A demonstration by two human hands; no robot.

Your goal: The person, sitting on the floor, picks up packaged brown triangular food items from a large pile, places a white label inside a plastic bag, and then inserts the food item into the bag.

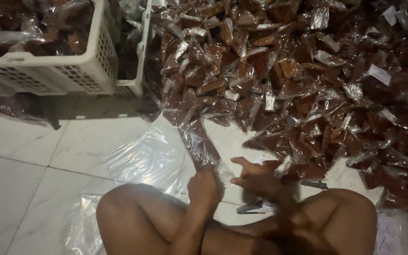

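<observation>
- Your left hand [205, 188] is fisted around the lower end of a clear bag [198, 141]. The grip is closed on the film, probably pinching the neck so the bag stays up.
- The bag runs up and away from that hand, tilted, with dark brown contents visible through it. The film is thin, glossy and creased.
- Your right hand [257, 178] sits just beside the left one, fingers [240, 162] part curled and reaching at the bag's bunched end [225, 173]. It's motion-blurred, so I cannot tell whether it has the film or is only touching it.
- Both hands work low, between your knees. That fits sitting cross-legged on the floor [20, 179], with the work close to your body.
- Beyond your right hand: a big pile of packets [298, 85], brown triangular pieces in crinkly clear wrap with bright glints. It's a loose heap within arm's reach.
- Left of your left hand: flat empty bags [142, 158] spread on the tiles, smooth and shiny. More film lies by your left knee.
- Far beyond your left hand: a white plastic crate [72, 66] with lattice walls, rigid and holding more wrapped brown pieces.
- The floor is pale glossy tile with thin grout lines.
- Below your right hand is a small dark object [250, 208] on the tiles, too blurred to identify.
</observation>
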